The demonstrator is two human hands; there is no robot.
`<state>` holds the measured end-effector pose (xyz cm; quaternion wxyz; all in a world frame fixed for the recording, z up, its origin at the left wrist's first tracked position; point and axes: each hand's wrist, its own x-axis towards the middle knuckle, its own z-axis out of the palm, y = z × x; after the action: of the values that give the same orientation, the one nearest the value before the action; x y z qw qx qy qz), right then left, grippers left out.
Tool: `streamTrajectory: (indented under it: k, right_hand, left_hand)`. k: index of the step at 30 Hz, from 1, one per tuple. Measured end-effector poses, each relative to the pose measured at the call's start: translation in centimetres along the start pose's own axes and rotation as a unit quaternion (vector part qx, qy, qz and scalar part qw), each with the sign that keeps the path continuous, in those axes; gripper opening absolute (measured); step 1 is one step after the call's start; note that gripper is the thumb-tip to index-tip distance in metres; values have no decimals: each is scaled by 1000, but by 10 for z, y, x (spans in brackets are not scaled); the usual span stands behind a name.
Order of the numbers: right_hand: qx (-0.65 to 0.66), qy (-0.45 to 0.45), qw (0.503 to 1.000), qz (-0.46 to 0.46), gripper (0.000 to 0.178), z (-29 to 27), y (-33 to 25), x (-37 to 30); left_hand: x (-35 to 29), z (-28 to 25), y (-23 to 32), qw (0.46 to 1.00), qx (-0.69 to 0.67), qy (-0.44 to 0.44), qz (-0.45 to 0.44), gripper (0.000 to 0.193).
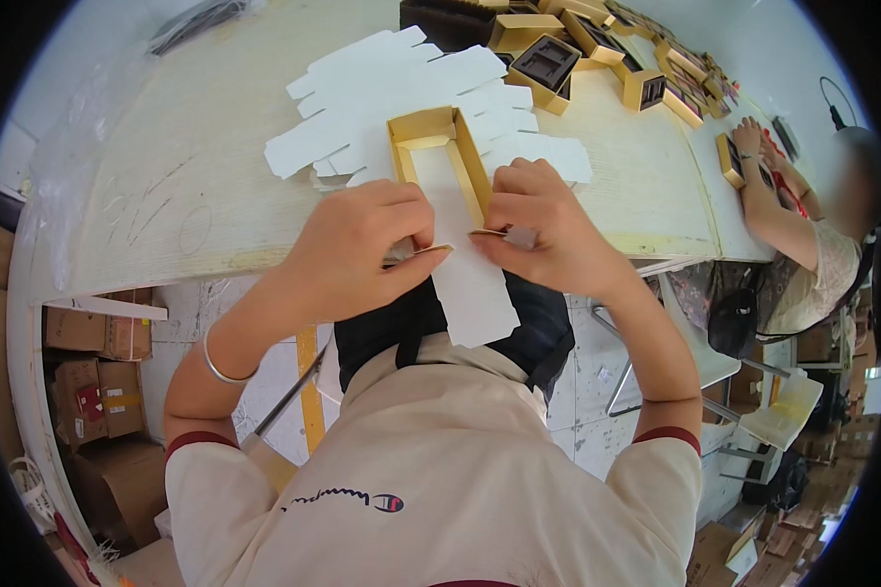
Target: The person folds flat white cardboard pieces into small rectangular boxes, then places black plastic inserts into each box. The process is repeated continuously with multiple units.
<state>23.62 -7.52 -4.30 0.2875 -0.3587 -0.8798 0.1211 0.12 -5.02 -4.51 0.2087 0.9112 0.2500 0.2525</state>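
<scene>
A partly folded carton [472,174], gold inside and white outside, lies at the table's front edge with its far end standing up as walls. Its long white flap [477,298] hangs toward my lap. My left hand [367,230] pinches a small side flap at the carton's near left corner between thumb and fingers. On the near right corner, my right hand [536,223] grips the matching flap the same way. Beneath and beyond the carton spreads a loose pile of flat white carton blanks [362,93].
Gold boxes with dark inserts [546,64] crowd the far right of the table [191,186]. A co-worker [803,225] sits at the right, hands on a gold box. Clear plastic film [78,166] lies at the left. Brown cardboard boxes [98,396] are stacked under the table.
</scene>
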Motion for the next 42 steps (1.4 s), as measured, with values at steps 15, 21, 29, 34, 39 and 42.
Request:
streamTrajectory:
  k: [15,21,29,34,39,42]
  right_hand:
    - [58,33,992,106,54,1,-29,-25]
    - [-64,57,995,-43,56,13,-21,-31]
    - [317,234,911,124,30,39,-12,-4]
    - [64,235,968,65,38,36,-21,-3]
    - [-196,227,954,-11,35,28,-21,-2]
    - [-246,201,945,-73,35,30,-17,-8]
  left_hand:
    - [5,19,6,995,-56,64,-51,14]
    - [8,13,7,990,-107,46,-74,13]
    - [10,-7,-3,951,-280,-26,-131,39]
    - [4,22,2,964,-227,113,-82,43]
    - [3,18,3,950,-276,98,-108,40]
    - [5,12,6,955,-261,71,-124,36]
